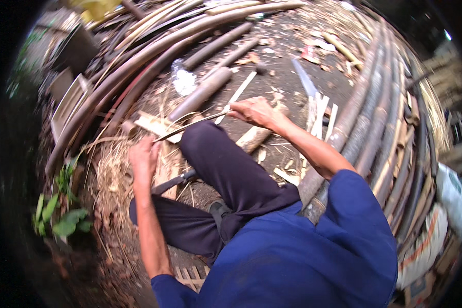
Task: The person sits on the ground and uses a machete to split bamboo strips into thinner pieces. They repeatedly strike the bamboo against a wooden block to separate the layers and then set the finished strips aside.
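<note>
A thin brown strip [190, 123], which looks like split bamboo, runs between my two hands just above my raised knee. My left hand [143, 155] is closed around its lower left end. At its other end, my right hand [255, 111] has its fingers pinched on the strip. Below the left part of the strip, a dark bar-like tool [173, 182] lies beside my leg; its far part is hidden. Pale shavings [113, 169] are heaped next to my left hand. Both hands are slightly blurred.
Long bamboo poles [377, 110] lie along the right, and curved poles [133, 64] sweep across the upper left. A saw blade [305, 78] lies beyond my right hand, near pale split slats [321, 114]. Cut bamboo lengths [203, 92] lie ahead. White sacks [423, 246] stand lower right.
</note>
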